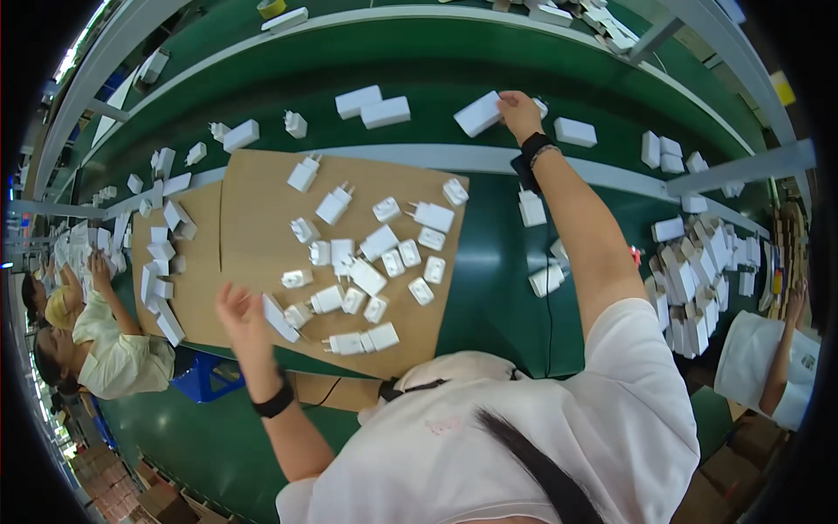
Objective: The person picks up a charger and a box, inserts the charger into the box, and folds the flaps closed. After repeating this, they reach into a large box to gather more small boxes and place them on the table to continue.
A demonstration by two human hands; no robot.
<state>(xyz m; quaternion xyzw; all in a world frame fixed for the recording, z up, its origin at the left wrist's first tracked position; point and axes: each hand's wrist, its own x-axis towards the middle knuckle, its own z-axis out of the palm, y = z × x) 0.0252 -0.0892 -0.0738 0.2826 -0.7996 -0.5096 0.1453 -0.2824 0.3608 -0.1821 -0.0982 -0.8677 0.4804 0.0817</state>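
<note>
My right hand (521, 114) reaches out to the green belt beyond the table and grips the near-right end of a small white box (477, 114). My left hand (243, 316) is raised over the left part of the brown cardboard sheet (196, 297), slightly blurred, its fingers apart and holding nothing. Close to its fingers, a narrow white box (280, 317) leans at an angle. White plug chargers lie scattered over the cardboard, among them a charger with prongs (334, 204) and another by the front edge (381, 335).
Two white boxes (385, 112) and a single box (575, 132) lie on the belt. At the right, open white boxes (690, 271) stand piled up. A metal rail (489, 158) separates table and belt. Co-workers sit at the left (122, 345) and right (768, 358).
</note>
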